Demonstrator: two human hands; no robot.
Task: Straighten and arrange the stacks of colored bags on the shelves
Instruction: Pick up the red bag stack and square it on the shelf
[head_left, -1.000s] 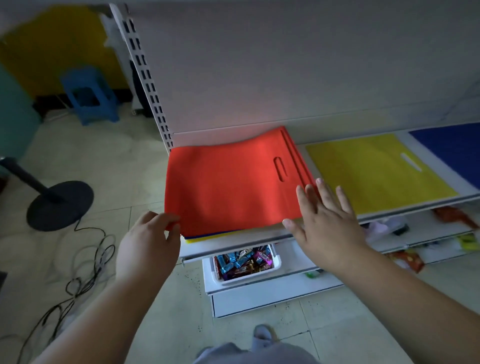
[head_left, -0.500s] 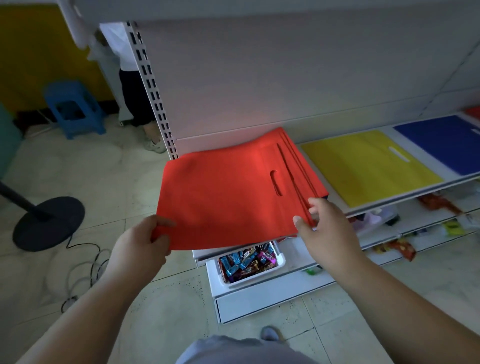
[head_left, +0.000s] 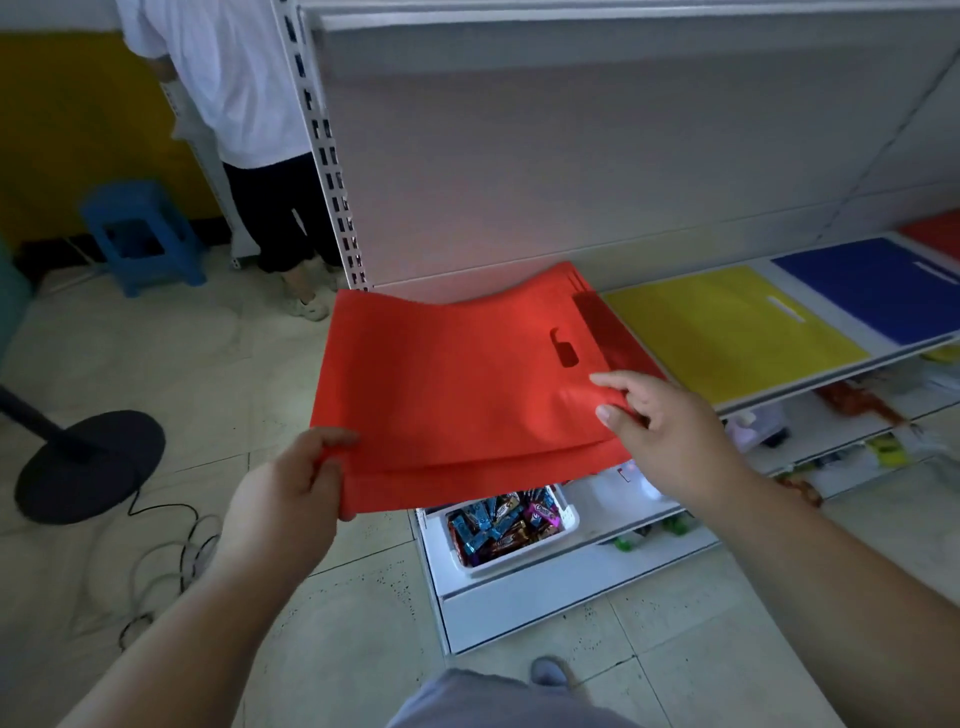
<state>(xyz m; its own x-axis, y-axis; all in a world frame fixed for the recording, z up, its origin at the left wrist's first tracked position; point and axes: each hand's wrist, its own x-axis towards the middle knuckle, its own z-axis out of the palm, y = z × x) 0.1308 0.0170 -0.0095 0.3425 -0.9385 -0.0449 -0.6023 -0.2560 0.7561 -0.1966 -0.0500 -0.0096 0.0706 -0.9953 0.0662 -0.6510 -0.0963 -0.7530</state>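
Red bags (head_left: 467, 395) are pinched at the near corners by left hand (head_left: 283, 499) and right hand (head_left: 670, 431), seemingly lifted off the shelf (head_left: 810, 389).

No lettering can be read anywhere from here. The candy wrappers (head_left: 503, 524) in the white bin (head_left: 519, 558), lower centre of the frame, carry print, but it is too small and blurred.

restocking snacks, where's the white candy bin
Head view, lower centre: the white candy bin sits on a low shelf, beneath the red bags.
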